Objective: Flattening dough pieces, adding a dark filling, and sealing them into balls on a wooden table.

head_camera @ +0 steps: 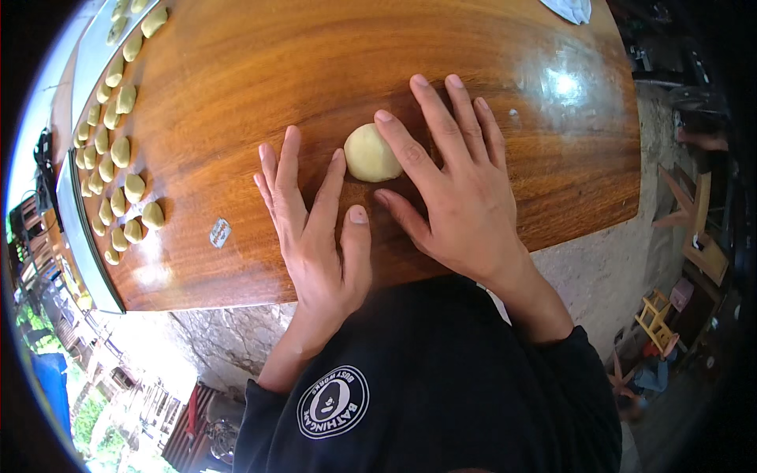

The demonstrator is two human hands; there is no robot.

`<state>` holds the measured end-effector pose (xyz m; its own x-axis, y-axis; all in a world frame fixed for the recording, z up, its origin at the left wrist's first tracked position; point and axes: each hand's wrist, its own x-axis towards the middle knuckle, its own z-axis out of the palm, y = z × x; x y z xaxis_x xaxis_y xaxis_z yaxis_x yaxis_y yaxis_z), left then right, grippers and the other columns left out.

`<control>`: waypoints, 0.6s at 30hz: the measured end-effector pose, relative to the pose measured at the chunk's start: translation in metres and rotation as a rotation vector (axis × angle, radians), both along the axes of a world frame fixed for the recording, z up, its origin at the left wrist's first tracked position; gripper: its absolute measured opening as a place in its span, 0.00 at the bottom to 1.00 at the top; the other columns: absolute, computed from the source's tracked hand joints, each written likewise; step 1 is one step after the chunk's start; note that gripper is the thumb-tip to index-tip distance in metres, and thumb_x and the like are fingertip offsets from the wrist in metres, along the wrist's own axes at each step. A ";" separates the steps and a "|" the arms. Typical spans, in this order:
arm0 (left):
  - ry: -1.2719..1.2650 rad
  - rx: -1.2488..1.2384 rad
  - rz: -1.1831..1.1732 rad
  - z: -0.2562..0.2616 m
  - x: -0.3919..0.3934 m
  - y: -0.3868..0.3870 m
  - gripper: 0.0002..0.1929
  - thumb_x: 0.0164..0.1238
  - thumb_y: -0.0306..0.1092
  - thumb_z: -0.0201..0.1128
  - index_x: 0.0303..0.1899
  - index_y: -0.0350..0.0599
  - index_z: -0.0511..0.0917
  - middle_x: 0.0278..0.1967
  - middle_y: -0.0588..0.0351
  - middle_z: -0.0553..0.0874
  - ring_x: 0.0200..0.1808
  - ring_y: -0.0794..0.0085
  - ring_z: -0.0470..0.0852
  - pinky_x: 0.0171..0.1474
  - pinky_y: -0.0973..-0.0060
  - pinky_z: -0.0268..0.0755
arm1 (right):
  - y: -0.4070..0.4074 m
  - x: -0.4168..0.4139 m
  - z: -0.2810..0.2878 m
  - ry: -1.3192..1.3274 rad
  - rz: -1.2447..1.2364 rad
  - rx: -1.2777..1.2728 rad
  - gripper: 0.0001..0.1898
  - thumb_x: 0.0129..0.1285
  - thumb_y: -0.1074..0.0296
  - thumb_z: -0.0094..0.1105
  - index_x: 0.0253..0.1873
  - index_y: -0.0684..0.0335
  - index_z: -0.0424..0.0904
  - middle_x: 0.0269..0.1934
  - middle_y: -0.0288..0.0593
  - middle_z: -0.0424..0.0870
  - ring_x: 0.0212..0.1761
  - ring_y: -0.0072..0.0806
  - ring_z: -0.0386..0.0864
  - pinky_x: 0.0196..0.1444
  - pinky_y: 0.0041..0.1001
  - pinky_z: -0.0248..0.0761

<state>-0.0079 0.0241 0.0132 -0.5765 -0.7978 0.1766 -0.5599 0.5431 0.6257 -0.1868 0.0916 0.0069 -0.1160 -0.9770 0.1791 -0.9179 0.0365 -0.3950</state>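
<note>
A smooth, pale yellow ball of dough (371,155) rests on the polished wooden table (236,77) between my hands. My right hand (464,183) is at its right side, fingers spread, with the index fingertip touching or just over its upper right edge. On the other side my left hand (316,236) has its fingers apart, the index fingertip at the dough's left edge. Neither hand is closed round the dough. Several small dough pieces (120,152) lie in loose rows along the table's left side.
A small printed wrapper or sticker (220,232) lies on the table at the lower left. White cloth or plastic (571,9) is at the top right edge. Beyond the table's right side are wooden stools (654,313) and a person (650,375) low in the background.
</note>
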 end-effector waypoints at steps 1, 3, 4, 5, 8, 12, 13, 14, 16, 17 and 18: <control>-0.053 0.007 -0.017 0.001 0.001 0.001 0.25 0.74 0.31 0.57 0.68 0.30 0.80 0.82 0.30 0.59 0.86 0.30 0.46 0.84 0.38 0.36 | 0.000 0.000 0.000 0.000 0.001 -0.001 0.39 0.65 0.53 0.73 0.79 0.56 0.71 0.82 0.60 0.61 0.85 0.62 0.56 0.84 0.58 0.50; 0.027 0.031 0.018 -0.002 -0.002 -0.003 0.24 0.74 0.31 0.57 0.67 0.30 0.80 0.82 0.30 0.60 0.86 0.30 0.45 0.84 0.38 0.31 | 0.000 -0.001 -0.002 -0.098 -0.062 -0.050 0.38 0.65 0.53 0.74 0.76 0.59 0.73 0.82 0.59 0.61 0.85 0.62 0.56 0.84 0.58 0.50; 0.027 0.068 0.027 0.000 -0.006 -0.004 0.23 0.74 0.31 0.57 0.66 0.31 0.81 0.82 0.30 0.60 0.86 0.30 0.46 0.84 0.38 0.32 | 0.000 -0.001 -0.001 -0.096 -0.061 -0.053 0.38 0.65 0.53 0.74 0.76 0.59 0.73 0.82 0.59 0.61 0.85 0.62 0.56 0.84 0.58 0.50; 0.026 0.105 0.036 0.000 -0.010 -0.005 0.22 0.74 0.31 0.57 0.65 0.32 0.82 0.82 0.30 0.61 0.86 0.30 0.47 0.84 0.38 0.33 | -0.001 -0.001 0.000 -0.066 -0.047 -0.038 0.37 0.64 0.53 0.75 0.75 0.60 0.73 0.82 0.60 0.61 0.85 0.61 0.56 0.84 0.58 0.50; 0.111 0.098 0.094 -0.006 -0.012 -0.013 0.19 0.76 0.33 0.55 0.60 0.34 0.83 0.81 0.28 0.61 0.85 0.27 0.48 0.84 0.37 0.36 | 0.000 -0.001 -0.003 -0.098 -0.070 -0.055 0.36 0.63 0.54 0.76 0.72 0.62 0.75 0.81 0.59 0.62 0.85 0.60 0.57 0.84 0.57 0.51; 0.106 0.079 0.089 -0.005 -0.014 -0.015 0.17 0.77 0.34 0.53 0.54 0.34 0.84 0.80 0.27 0.62 0.85 0.25 0.47 0.84 0.37 0.38 | 0.000 -0.001 -0.004 -0.123 -0.079 -0.075 0.32 0.60 0.55 0.78 0.66 0.62 0.77 0.79 0.59 0.66 0.84 0.59 0.58 0.84 0.56 0.51; 0.110 0.094 0.085 -0.005 -0.014 -0.015 0.17 0.77 0.34 0.53 0.53 0.34 0.84 0.80 0.27 0.62 0.85 0.25 0.47 0.84 0.37 0.38 | 0.000 -0.001 -0.004 -0.122 -0.078 -0.073 0.32 0.60 0.55 0.78 0.66 0.62 0.77 0.79 0.59 0.66 0.84 0.59 0.58 0.84 0.56 0.51; 0.111 0.096 0.086 -0.005 -0.015 -0.014 0.17 0.77 0.34 0.53 0.53 0.34 0.84 0.80 0.27 0.62 0.85 0.25 0.47 0.84 0.37 0.38 | 0.000 -0.001 -0.004 -0.152 -0.093 -0.094 0.31 0.60 0.55 0.79 0.64 0.62 0.78 0.79 0.58 0.66 0.84 0.59 0.59 0.84 0.55 0.52; 0.122 0.112 0.107 -0.005 -0.016 -0.013 0.17 0.77 0.34 0.52 0.52 0.34 0.84 0.80 0.27 0.62 0.85 0.25 0.47 0.84 0.37 0.37 | -0.001 -0.002 -0.004 -0.183 -0.104 -0.114 0.30 0.59 0.55 0.79 0.63 0.61 0.79 0.79 0.58 0.67 0.84 0.59 0.60 0.84 0.55 0.52; 0.122 0.112 0.110 -0.005 -0.016 -0.013 0.17 0.77 0.34 0.52 0.52 0.34 0.84 0.80 0.27 0.62 0.85 0.25 0.47 0.84 0.37 0.37 | -0.001 -0.001 -0.004 -0.158 -0.096 -0.113 0.30 0.59 0.56 0.79 0.62 0.61 0.79 0.78 0.58 0.68 0.84 0.58 0.60 0.84 0.55 0.52; 0.133 0.109 0.103 -0.006 -0.016 -0.014 0.16 0.77 0.33 0.52 0.52 0.34 0.85 0.80 0.27 0.62 0.85 0.25 0.47 0.84 0.37 0.37 | -0.001 -0.001 -0.004 -0.133 -0.090 -0.112 0.30 0.59 0.56 0.80 0.62 0.61 0.79 0.78 0.58 0.68 0.84 0.58 0.60 0.84 0.55 0.52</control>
<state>-0.0234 0.0101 0.0072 -0.4686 -0.8697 0.1550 -0.5170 0.4123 0.7502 -0.1878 0.0901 0.0030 -0.2321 -0.9362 0.2638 -0.8523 0.0651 -0.5190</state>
